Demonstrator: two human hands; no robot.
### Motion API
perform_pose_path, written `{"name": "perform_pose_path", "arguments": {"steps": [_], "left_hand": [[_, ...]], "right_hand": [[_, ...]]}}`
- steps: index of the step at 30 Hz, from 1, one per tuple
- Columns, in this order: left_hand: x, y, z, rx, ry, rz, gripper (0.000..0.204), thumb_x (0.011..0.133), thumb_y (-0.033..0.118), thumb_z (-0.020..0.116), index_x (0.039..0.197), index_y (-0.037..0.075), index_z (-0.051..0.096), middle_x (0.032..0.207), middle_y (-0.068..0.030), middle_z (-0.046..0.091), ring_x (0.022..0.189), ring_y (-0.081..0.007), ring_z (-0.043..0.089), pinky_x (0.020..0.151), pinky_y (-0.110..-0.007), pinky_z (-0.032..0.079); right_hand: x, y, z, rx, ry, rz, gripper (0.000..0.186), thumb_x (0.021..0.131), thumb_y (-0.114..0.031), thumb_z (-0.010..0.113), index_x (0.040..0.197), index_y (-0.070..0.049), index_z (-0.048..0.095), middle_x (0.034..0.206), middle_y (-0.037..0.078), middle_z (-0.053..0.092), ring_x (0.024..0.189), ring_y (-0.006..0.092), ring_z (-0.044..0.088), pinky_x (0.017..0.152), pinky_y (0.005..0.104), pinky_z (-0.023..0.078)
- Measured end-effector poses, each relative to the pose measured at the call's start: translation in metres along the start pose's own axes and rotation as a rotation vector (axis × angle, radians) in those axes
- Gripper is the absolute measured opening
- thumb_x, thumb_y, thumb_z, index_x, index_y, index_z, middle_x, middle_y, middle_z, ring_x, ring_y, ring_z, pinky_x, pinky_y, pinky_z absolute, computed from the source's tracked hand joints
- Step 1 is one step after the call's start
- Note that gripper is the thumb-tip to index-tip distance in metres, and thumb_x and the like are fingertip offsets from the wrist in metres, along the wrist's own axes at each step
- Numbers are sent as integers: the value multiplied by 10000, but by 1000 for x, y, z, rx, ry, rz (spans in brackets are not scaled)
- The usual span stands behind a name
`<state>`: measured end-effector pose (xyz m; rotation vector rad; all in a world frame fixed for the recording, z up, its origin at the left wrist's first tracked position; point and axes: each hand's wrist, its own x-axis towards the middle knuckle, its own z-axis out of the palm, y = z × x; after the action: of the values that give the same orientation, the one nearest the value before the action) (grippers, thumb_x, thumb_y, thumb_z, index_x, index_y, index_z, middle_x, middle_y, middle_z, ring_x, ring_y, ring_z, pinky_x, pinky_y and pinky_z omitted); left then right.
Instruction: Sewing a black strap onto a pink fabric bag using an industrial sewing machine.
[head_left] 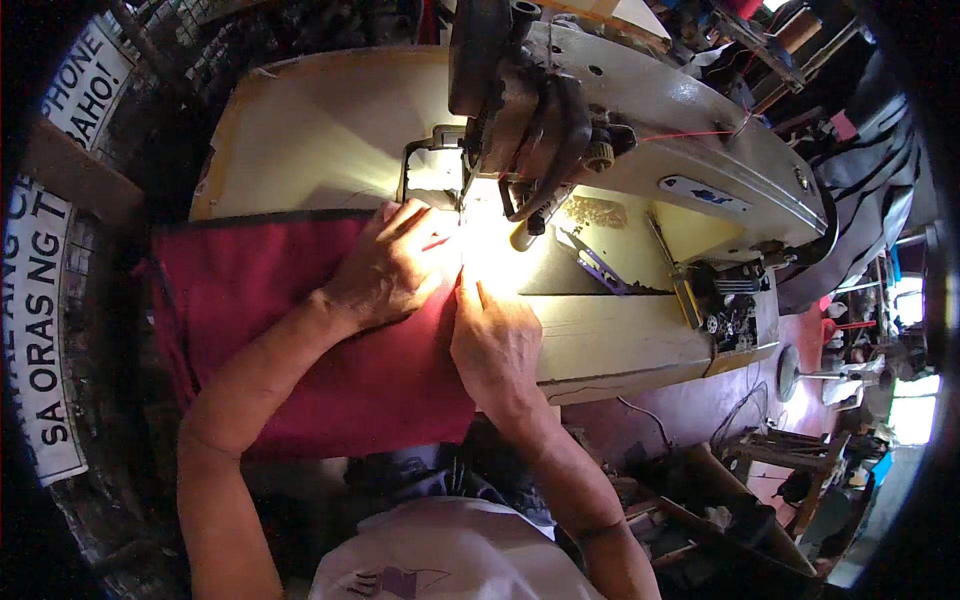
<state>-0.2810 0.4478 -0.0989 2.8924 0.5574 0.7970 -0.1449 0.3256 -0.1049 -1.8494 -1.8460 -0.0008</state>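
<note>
A maroon cloth (310, 390) with a dark edge lies over the front left of the sewing machine table (330, 110) and hangs off its near side. My left hand (395, 265), fingers bent and drawn together, grips the cloth just left of the needle area. Close by on the right, my right hand (498, 340) pinches the cloth's right edge with thumb and fingers. Both hands are just in front of the sewing machine (545, 120), whose lamp glares brightly on the spot. The glare hides the needle tip and the exact fingertip contact.
Purple thread snips (600, 272) lie right of the needle area. Beyond them are a yellow-handled screwdriver (686, 298) and small metal parts (725, 318). Red thread (690, 134) runs along the machine arm. Dark fabric (865, 190) is heaped at the far right; lettered signs (50, 330) stand at left.
</note>
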Motion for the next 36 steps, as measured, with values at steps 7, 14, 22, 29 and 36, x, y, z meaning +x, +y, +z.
{"name": "perform_pose_path", "arguments": {"steps": [7,14,22,29,36], "left_hand": [[6,-5,0,13,41,69,260,812,176,645,1043,68,692,1073,-74,608,1008,-250,580,870,-398,456],[8,-14,7,-8,59,100,234,797,157,652,1004,55,689,1056,-81,609,1013,-247,587,867,-392,464],[13,-27,8,-28,103,231,228,765,116,653,969,15,669,1060,-113,611,1071,-294,588,925,-429,499],[-1,7,-20,24,-90,89,314,705,107,715,995,16,636,1080,-147,590,1070,-333,579,975,-457,478],[-31,55,-27,8,-42,-76,313,838,191,698,1105,44,629,1114,-142,600,1093,-337,564,1035,-496,426]], "right_hand": [[9,-1,0,-60,32,-33,338,783,-12,577,1112,23,645,942,148,660,803,340,652,692,422,532],[14,-2,-2,-54,-30,-30,366,797,-24,556,1144,70,620,999,200,648,891,348,639,786,420,523],[14,-5,-6,37,-136,162,318,913,-65,577,1224,-3,595,1022,202,638,918,376,638,767,454,533],[-44,-15,-37,109,-11,273,141,966,-147,582,1032,-23,571,875,150,573,783,351,621,641,469,521],[-60,-27,-30,182,98,294,174,914,-112,659,1082,-86,696,832,111,588,744,325,627,649,432,503]]}}
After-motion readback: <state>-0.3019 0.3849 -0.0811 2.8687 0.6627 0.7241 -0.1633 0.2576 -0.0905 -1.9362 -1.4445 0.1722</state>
